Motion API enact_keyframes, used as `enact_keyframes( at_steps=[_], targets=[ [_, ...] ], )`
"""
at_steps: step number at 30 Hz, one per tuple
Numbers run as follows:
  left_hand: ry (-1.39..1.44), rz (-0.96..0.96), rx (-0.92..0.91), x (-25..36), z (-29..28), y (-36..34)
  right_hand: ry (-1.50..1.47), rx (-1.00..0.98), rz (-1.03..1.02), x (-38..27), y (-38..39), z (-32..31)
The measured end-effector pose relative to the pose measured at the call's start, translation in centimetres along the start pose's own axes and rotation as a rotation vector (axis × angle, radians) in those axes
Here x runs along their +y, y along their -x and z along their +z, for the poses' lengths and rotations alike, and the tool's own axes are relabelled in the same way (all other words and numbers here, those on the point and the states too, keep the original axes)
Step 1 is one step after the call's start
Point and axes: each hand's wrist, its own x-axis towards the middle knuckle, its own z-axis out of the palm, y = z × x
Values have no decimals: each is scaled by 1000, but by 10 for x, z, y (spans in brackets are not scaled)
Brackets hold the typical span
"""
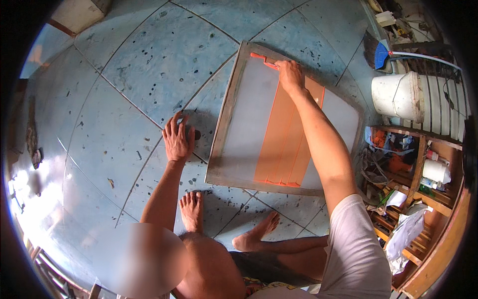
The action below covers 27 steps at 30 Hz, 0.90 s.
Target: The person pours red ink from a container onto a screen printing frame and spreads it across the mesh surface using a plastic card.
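A wooden-framed printing screen (234, 127) lies on the floor, with pale mesh (239, 144) and a long orange ink band (284, 144) running across it. At the far end of the band my right hand (291, 75) is closed around an ink-smeared squeegee (272, 65), mostly hidden under the fingers. A streak of thicker orange ink (258, 56) lies to its left. Beside the screen's left edge, my left hand (177, 140) reaches down to the floor, fingers apart and holding nothing visible. A small dark object (197, 135) shows by its thumb.
Blue tiles (149, 84) with dark spots surround the screen. To the right stand a white bucket (398, 97), a blue broom (381, 54) and a wooden shelf (420, 164) full of rags, papers and bottles. My bare feet (191, 212) are close to the near edge.
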Motion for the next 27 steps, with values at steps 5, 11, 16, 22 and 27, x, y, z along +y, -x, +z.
enact_keyframes(
  at_steps=[5, 11, 16, 22, 27],
  targets=[
    [-45, 5, 21, 1, 1, 4, -29, -8, -23, -16, 26, -2],
    [-28, 17, 27, 3, 0, 5, -72, -52, -45, -31, 66, -18],
    [-31, 20, 9, 7, 0, 4, -139, 37, -51, -40, 103, -15],
    [-49, 25, 12, 5, 2, 4, -109, -19, -69, -54, 137, -17],
    [-58, 16, 12, 1, -2, 7, -175, 42, -112, -82, 179, -25]
  ],
)
